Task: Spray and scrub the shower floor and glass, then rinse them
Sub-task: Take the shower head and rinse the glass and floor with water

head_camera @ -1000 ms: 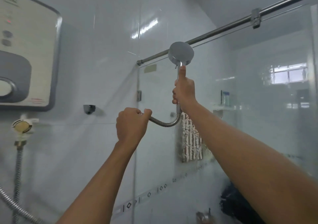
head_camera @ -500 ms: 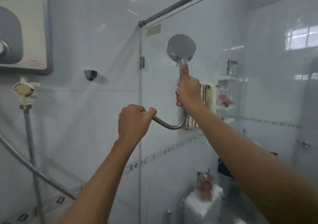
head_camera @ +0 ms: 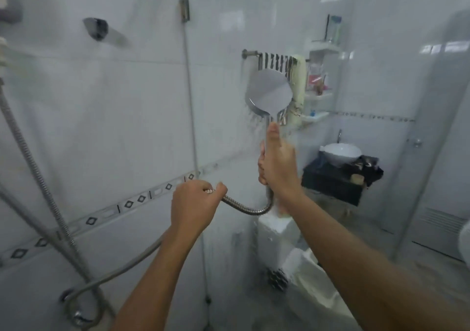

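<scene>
Rinsing, judging by the spray: right hand (head_camera: 278, 162) clamped on upright shower head (head_camera: 268, 96), nearer the glass (head_camera: 229, 132); left hand (head_camera: 194, 203) gripping hose (head_camera: 246, 209) below.

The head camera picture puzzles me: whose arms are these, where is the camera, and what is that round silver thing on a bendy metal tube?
There is no machine here. The arms belong to a person, and the camera sits on that person's head, looking forward and down, so you see what they see.

The right hand grips the handle of a round chrome shower head, thumb pointing up, its face turned toward the clear glass shower panel. Water seems to be streaking from it onto the glass. The left hand is closed around the ribbed metal shower hose, which loops down toward the left wall.

Through the glass you see a striped towel on a rail and a white bowl-shaped basin.
</scene>
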{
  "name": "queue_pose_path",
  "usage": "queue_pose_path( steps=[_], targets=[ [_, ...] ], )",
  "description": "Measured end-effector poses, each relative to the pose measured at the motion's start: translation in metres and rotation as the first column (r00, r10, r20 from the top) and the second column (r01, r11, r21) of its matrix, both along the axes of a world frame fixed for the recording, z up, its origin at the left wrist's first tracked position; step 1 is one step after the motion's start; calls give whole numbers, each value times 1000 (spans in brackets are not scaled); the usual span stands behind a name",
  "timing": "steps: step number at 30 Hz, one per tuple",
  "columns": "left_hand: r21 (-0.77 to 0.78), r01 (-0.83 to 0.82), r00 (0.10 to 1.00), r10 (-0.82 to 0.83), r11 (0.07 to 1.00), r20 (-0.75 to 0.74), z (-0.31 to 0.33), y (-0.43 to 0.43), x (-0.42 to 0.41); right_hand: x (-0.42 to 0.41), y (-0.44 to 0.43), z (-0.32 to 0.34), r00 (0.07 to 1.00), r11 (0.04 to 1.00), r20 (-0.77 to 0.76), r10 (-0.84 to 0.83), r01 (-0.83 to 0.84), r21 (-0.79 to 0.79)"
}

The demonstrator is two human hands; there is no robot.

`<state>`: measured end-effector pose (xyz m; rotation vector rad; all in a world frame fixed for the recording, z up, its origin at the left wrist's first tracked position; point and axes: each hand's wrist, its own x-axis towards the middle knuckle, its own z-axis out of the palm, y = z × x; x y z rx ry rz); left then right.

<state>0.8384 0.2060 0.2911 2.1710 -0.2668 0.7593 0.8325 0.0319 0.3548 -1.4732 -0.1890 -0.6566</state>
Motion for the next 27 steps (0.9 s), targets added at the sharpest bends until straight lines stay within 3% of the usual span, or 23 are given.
queue_pose_path(
  steps=[4, 11, 19, 27],
  targets=[
    [25, -31, 994, 34, 999, -100, -35, 8, -15, 1, 11, -35, 990, 1000, -144, -12, 9, -23],
    [119, -6, 983, 28, 993, -182, -80, 9, -38, -26, 7, -87, 976, 997, -203, -81, 82, -6],
    [221, 147, 953, -78, 964, -293, -137, -44, -70, -85, -36, -153, 932, 958, -256, -257, 211, -194],
    [186, 285, 927, -221, 940, -303, -168, -107, -113, -151, -94, -175, 889, 937, -300, -346, 311, -157]
  ],
)
